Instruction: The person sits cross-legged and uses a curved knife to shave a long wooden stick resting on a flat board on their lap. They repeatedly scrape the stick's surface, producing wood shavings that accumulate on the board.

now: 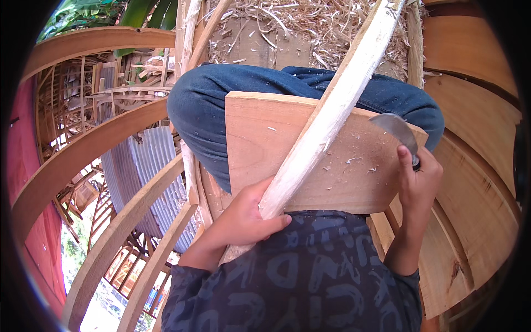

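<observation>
A long, pale stick of shaved wood (340,102) slants across my lap, from near my waist up past my knees. My left hand (249,213) is wrapped round its lower end. Under the stick a flat wooden board (260,138) rests on my crossed legs, with small shavings scattered on it. In my right hand (418,174) is a knife with a curved, broad blade (394,128), held by its dark handle. The blade lies over the board's far right corner, apart from the stick. Most of the handle is hidden in my fingers.
Curly wood shavings (310,27) cover the planks beyond my knees. Curved timber ribs (94,138) stand on the left, with corrugated metal sheets (152,171) below them. Wide wooden planks (470,149) form a wall close on my right. Green leaves (83,19) show at the far left.
</observation>
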`<state>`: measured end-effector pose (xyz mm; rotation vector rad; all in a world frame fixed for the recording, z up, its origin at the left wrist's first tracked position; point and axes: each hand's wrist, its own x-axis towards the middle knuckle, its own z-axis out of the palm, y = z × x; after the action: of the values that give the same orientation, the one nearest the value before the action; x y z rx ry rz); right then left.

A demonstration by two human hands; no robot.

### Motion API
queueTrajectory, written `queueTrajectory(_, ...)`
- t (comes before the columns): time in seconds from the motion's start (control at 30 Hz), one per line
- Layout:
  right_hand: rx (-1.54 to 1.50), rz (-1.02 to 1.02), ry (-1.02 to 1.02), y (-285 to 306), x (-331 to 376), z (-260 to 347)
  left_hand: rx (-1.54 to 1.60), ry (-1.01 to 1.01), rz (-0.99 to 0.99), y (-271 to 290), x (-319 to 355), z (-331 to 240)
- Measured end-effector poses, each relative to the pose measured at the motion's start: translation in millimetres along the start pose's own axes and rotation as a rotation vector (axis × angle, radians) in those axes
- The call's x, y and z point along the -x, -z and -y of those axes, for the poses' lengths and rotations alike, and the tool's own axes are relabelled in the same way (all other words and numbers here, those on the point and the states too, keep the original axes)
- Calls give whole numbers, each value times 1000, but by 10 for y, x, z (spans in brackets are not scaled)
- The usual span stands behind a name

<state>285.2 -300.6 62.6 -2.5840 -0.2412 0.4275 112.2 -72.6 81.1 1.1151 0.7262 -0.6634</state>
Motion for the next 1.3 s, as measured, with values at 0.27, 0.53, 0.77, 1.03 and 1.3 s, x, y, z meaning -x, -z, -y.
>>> queueTrajectory(0.27, 24, 235, 456, -345, 319, 352, -118, 29, -68, -53, 33, -42)
queueTrajectory(0.53, 216, -7, 240, -254, 5, 94, -204, -23, -97, -77, 20, -79)
queueTrajectory(0.77, 1, -29, -25, 79, -90, 8, -189, -30, -94, -64, 48, -72)
queueTrajectory(1.03, 96, 238, 359, -324, 229, 319, -383, -217, -142, -68, 23, -44)
queueTrajectory(1.3, 250, 59, 402, -295, 25, 206, -402, -177, -156, -78, 22, -107)
